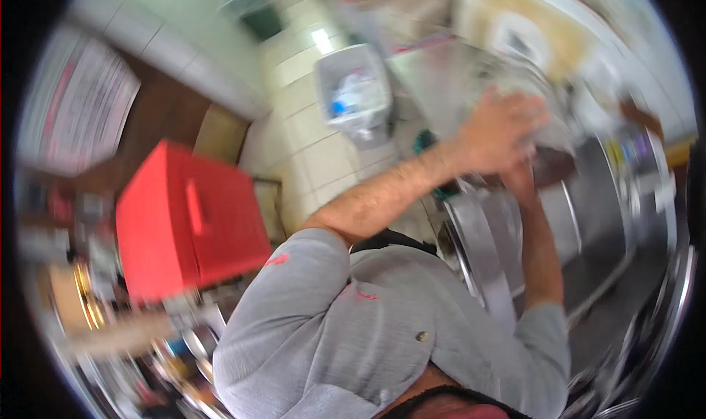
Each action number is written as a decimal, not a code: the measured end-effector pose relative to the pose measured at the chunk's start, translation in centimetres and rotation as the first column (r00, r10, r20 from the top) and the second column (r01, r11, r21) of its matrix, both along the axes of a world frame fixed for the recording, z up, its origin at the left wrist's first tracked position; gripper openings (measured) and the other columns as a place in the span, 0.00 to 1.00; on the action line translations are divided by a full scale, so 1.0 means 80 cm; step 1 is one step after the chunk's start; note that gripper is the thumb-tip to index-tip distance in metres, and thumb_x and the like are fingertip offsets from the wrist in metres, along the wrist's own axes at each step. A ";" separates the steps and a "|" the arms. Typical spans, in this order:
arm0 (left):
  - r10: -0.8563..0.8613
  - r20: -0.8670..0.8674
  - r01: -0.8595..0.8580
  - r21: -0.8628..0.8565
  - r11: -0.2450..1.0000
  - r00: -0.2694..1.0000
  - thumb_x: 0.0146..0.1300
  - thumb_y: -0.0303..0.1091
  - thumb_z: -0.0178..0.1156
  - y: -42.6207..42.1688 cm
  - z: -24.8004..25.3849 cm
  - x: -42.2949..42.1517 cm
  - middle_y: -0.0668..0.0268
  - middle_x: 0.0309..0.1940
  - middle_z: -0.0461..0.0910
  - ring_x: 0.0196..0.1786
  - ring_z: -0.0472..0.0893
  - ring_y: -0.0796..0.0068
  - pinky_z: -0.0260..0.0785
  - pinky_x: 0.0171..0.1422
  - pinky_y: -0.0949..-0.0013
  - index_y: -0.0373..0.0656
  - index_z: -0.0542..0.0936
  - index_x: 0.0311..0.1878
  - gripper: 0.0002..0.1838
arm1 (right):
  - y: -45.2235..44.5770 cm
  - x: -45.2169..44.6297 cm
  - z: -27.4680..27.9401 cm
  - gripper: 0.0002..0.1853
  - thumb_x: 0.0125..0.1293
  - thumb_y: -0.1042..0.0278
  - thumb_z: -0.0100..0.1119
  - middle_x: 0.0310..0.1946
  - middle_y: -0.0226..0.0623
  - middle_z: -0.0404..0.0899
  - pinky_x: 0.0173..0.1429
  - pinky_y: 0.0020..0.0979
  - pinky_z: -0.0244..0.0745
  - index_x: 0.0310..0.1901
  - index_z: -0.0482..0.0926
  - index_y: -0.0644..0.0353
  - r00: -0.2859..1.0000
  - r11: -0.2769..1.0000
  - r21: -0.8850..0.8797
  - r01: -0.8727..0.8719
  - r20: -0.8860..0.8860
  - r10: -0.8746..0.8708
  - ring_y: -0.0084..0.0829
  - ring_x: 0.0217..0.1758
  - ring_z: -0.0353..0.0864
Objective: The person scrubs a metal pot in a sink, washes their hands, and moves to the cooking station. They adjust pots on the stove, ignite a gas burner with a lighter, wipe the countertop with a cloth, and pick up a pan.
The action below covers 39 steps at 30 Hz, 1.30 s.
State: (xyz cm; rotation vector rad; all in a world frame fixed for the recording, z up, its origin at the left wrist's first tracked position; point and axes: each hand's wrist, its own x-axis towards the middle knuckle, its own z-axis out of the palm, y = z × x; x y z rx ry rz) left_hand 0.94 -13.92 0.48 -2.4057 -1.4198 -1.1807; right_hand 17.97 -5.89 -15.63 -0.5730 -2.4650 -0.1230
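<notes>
My left hand point(507, 128) reaches across from the left, its fingers spread and smeared by motion. It lies over or against a crumpled, greyish, see-through thing point(551, 114) that looks like plastic film or a bag. Just below it is my right hand point(518, 175), raised beside the left wrist; its fingers are mostly hidden behind the left hand. A dark brown thing point(555, 167) sits right of my right hand, too blurred to name. Both hands are above the corner of a stainless steel sink point(500, 231).
A grey bin point(386, 88) with a liner and rubbish stands on the tiled floor point(309, 139). To the left is a red box point(173, 228) with a handle. A dark green bin point(261, 18) stands farther off. Small items point(636, 150) line the sink's right ledge.
</notes>
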 end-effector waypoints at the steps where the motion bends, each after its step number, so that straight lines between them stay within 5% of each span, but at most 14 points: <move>1: 0.034 0.070 -0.030 -0.058 0.998 0.997 0.48 0.43 0.58 -0.016 -0.026 -0.012 0.58 0.59 0.61 0.61 0.60 0.55 0.50 0.61 0.48 0.48 0.64 0.59 0.32 | -0.002 -0.011 -0.012 0.19 0.57 0.60 0.51 0.48 0.37 0.68 0.55 0.43 0.57 0.50 0.68 0.55 0.991 0.993 -0.084 -0.081 -0.110 0.071 0.37 0.52 0.64; 4: 0.074 0.276 -0.038 -0.135 0.990 0.958 0.51 0.36 0.58 -0.056 -0.096 -0.030 0.53 0.62 0.55 0.62 0.59 0.54 0.51 0.64 0.57 0.47 0.60 0.61 0.32 | -0.005 -0.055 -0.046 0.18 0.61 0.57 0.45 0.45 0.35 0.69 0.54 0.38 0.59 0.48 0.67 0.59 0.883 0.709 -0.653 -0.266 -0.460 -0.092 0.34 0.47 0.67; 7: 0.078 0.205 -0.098 0.086 0.991 0.976 0.51 0.36 0.57 -0.074 -0.111 -0.034 0.56 0.61 0.58 0.58 0.64 0.55 0.57 0.60 0.59 0.50 0.63 0.59 0.29 | -0.028 -0.075 -0.071 0.19 0.63 0.56 0.41 0.43 0.33 0.69 0.55 0.35 0.61 0.48 0.66 0.62 0.858 0.427 -0.822 -0.376 -0.483 -0.175 0.32 0.44 0.68; 8: 0.053 0.320 -0.068 0.033 0.997 0.946 0.50 0.36 0.56 -0.084 -0.104 -0.021 0.58 0.59 0.60 0.54 0.67 0.55 0.63 0.54 0.59 0.55 0.65 0.57 0.28 | -0.045 -0.078 -0.070 0.19 0.63 0.56 0.41 0.44 0.34 0.69 0.55 0.35 0.61 0.48 0.66 0.62 0.886 0.412 -0.835 -0.366 -0.448 -0.120 0.33 0.45 0.68; 11: 0.216 0.227 -0.241 0.088 0.967 0.950 0.51 0.38 0.55 -0.070 -0.095 0.016 0.70 0.60 0.60 0.54 0.65 0.48 0.67 0.47 0.58 0.68 0.64 0.56 0.26 | -0.076 -0.071 -0.067 0.19 0.63 0.57 0.42 0.45 0.35 0.68 0.55 0.35 0.60 0.49 0.66 0.63 0.941 0.382 -0.868 -0.317 -0.339 0.010 0.33 0.46 0.68; 20: 0.170 0.333 -0.178 -0.006 0.984 0.927 0.47 0.38 0.58 -0.099 -0.071 0.046 0.71 0.62 0.55 0.60 0.57 0.46 0.57 0.55 0.45 0.67 0.60 0.58 0.33 | -0.108 -0.057 -0.059 0.20 0.63 0.58 0.43 0.48 0.37 0.67 0.57 0.36 0.58 0.50 0.65 0.63 0.950 0.403 -0.862 -0.307 -0.250 0.188 0.34 0.50 0.66; 22: 0.274 0.205 -0.286 0.033 0.958 0.940 0.47 0.40 0.57 -0.082 -0.070 0.054 0.72 0.61 0.57 0.59 0.57 0.47 0.57 0.53 0.43 0.65 0.62 0.56 0.30 | -0.112 -0.065 -0.057 0.20 0.63 0.58 0.44 0.48 0.38 0.67 0.58 0.36 0.58 0.51 0.65 0.63 0.951 0.427 -0.852 -0.302 -0.238 0.197 0.35 0.50 0.65; 26: 0.203 0.033 -0.204 0.043 0.978 0.979 0.49 0.43 0.54 0.015 -0.047 0.051 0.74 0.60 0.60 0.60 0.57 0.51 0.54 0.52 0.41 0.63 0.65 0.55 0.26 | -0.115 -0.065 -0.054 0.20 0.62 0.59 0.44 0.50 0.39 0.66 0.59 0.36 0.57 0.52 0.64 0.63 0.950 0.443 -0.843 -0.305 -0.238 0.201 0.35 0.52 0.64; 28: 0.118 -0.339 -0.284 -0.494 0.822 0.933 0.52 0.45 0.51 0.061 -0.010 0.057 0.76 0.57 0.63 0.61 0.58 0.58 0.53 0.53 0.41 0.61 0.68 0.55 0.23 | -0.118 -0.065 -0.051 0.20 0.62 0.59 0.44 0.50 0.39 0.66 0.59 0.36 0.57 0.52 0.64 0.63 0.949 0.445 -0.841 -0.307 -0.238 0.205 0.35 0.53 0.64; 29: 0.122 -0.342 -0.289 -0.494 0.820 0.932 0.52 0.45 0.51 0.064 -0.006 0.064 0.76 0.57 0.63 0.61 0.58 0.58 0.53 0.53 0.41 0.61 0.68 0.55 0.23 | -0.121 -0.067 -0.051 0.20 0.62 0.59 0.45 0.50 0.40 0.66 0.59 0.36 0.57 0.52 0.64 0.63 0.948 0.440 -0.843 -0.309 -0.236 0.213 0.36 0.53 0.64; 32: 0.169 -0.307 -0.316 -0.534 0.784 0.937 0.54 0.47 0.49 0.044 -0.009 0.052 0.76 0.58 0.64 0.61 0.58 0.63 0.51 0.55 0.40 0.61 0.68 0.55 0.23 | -0.129 -0.069 -0.055 0.21 0.62 0.59 0.45 0.51 0.41 0.65 0.60 0.36 0.56 0.53 0.64 0.63 0.943 0.424 -0.848 -0.317 -0.234 0.238 0.36 0.54 0.63; 33: 0.238 -0.127 -0.261 -0.208 0.943 0.963 0.54 0.48 0.50 0.023 -0.031 0.041 0.76 0.59 0.63 0.62 0.57 0.63 0.49 0.56 0.39 0.61 0.67 0.56 0.23 | -0.130 -0.072 -0.056 0.21 0.62 0.60 0.45 0.52 0.41 0.65 0.60 0.36 0.56 0.53 0.64 0.63 0.940 0.420 -0.849 -0.320 -0.231 0.250 0.36 0.55 0.63; 34: 0.238 0.059 -0.245 0.157 0.957 0.969 0.54 0.49 0.50 -0.005 -0.048 0.030 0.75 0.60 0.62 0.62 0.57 0.63 0.47 0.58 0.39 0.61 0.67 0.56 0.23 | -0.134 -0.074 -0.057 0.21 0.62 0.60 0.45 0.52 0.41 0.65 0.60 0.36 0.56 0.53 0.64 0.63 0.938 0.416 -0.851 -0.321 -0.222 0.268 0.36 0.55 0.63; 39: 0.183 0.311 -0.226 0.108 0.968 0.933 0.53 0.53 0.52 -0.097 -0.094 0.018 0.76 0.63 0.57 0.64 0.53 0.59 0.41 0.60 0.36 0.62 0.62 0.59 0.29 | -0.133 -0.084 -0.050 0.22 0.62 0.60 0.46 0.54 0.43 0.64 0.61 0.36 0.55 0.54 0.63 0.63 0.936 0.450 -0.841 -0.300 -0.169 0.309 0.37 0.57 0.62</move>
